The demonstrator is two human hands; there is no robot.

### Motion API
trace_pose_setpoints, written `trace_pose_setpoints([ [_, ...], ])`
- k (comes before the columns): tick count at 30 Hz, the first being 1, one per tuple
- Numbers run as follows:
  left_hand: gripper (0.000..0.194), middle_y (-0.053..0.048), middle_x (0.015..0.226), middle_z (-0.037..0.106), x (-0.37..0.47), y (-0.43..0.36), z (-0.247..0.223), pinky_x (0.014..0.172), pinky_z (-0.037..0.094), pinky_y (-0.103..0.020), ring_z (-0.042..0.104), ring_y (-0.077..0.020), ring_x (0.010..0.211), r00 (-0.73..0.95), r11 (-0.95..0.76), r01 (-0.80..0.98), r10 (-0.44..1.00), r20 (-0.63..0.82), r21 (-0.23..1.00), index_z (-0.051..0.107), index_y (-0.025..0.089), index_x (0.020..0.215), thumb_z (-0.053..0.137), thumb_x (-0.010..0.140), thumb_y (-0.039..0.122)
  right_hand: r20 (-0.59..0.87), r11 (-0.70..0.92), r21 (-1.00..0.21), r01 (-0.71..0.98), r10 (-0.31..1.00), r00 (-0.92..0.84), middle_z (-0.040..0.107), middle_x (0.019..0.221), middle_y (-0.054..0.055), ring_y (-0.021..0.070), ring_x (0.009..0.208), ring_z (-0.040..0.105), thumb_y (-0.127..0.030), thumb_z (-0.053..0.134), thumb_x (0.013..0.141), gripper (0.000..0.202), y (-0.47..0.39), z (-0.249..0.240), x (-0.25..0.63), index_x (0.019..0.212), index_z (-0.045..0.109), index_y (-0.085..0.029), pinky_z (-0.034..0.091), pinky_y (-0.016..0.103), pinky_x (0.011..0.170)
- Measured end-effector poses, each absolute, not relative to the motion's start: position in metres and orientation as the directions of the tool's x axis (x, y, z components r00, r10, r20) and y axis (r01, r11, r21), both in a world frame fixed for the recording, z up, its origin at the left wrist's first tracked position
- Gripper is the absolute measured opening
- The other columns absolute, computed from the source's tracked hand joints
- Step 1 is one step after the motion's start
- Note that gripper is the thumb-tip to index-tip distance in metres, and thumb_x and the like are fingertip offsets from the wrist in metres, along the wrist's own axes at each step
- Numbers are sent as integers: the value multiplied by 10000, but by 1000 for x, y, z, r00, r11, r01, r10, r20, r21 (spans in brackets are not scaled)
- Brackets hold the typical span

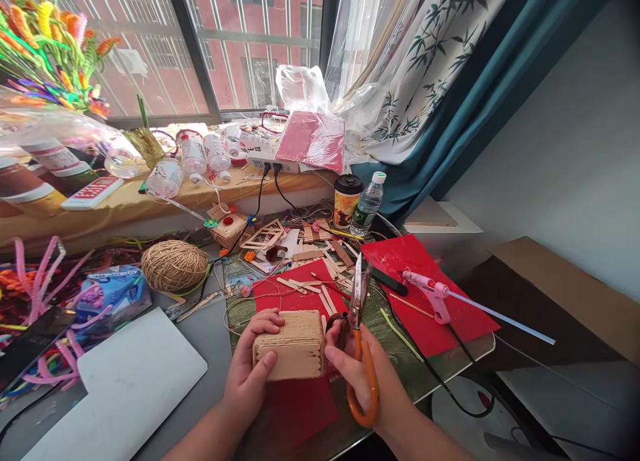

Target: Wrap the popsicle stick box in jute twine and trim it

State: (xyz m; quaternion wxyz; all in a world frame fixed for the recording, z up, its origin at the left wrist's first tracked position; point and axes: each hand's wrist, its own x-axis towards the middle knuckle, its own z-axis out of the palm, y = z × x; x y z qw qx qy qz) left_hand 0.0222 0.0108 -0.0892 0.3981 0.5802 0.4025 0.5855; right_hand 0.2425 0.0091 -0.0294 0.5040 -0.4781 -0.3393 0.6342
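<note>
A small box of wooden craft sticks and twine (290,344) is held above the table, near its front. My left hand (253,361) grips its left side, thumb on the front face and fingers over the top. In my right hand (360,367) is a pair of scissors (369,381) with orange handles, blades pointing up and slightly apart. The fingertips of that hand also touch the box's right side. A dark brown curled piece (336,319) shows by those fingertips; I cannot tell whether it is held. Red paper (300,407) lies below the box.
A pink glue gun (430,294) with its cord lies on red sheets at the right. Loose craft sticks (327,297) are scattered behind the box. A twine ball (175,265), a water bottle (367,207) and a paper cup (347,201) stand farther back. White card (145,374) lies left.
</note>
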Motion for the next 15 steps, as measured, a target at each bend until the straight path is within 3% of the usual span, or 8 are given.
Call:
trace_pose_setpoints([
  [4,239,-114,1218,651,17,9,-84,1172,384,-583,511,-361,1343,30,-521,144,852,523,841,646,277,1194,630,958,311,-350,-342,-883,-322,936,-37,637,888,-5,153,710,600,-553,895,778,485,5,-45,246,1001,608,-232,506,269,620],
  [7,323,-116,1179,669,14,6,-79,1164,374,-615,521,-376,1315,67,-616,279,778,624,737,648,287,1206,685,885,276,-364,-363,-859,-362,929,-67,631,895,-2,151,717,602,-594,873,811,505,1,-53,245,1032,610,-224,491,270,641],
  [10,362,-119,1162,686,14,5,-77,1135,391,-626,537,-384,1282,123,-651,343,746,655,677,650,293,1201,701,844,276,-365,-364,-836,-410,928,-79,613,868,-16,135,693,568,-580,912,773,523,-1,-57,243,1017,618,-223,482,263,653],
  [15,363,-117,1146,687,19,3,-74,1125,407,-616,537,-375,1280,132,-652,371,741,658,661,634,294,1194,684,837,247,-342,-329,-878,-347,940,-25,637,918,2,170,787,600,-630,917,738,565,-2,-48,240,1008,624,-229,509,277,715],
])
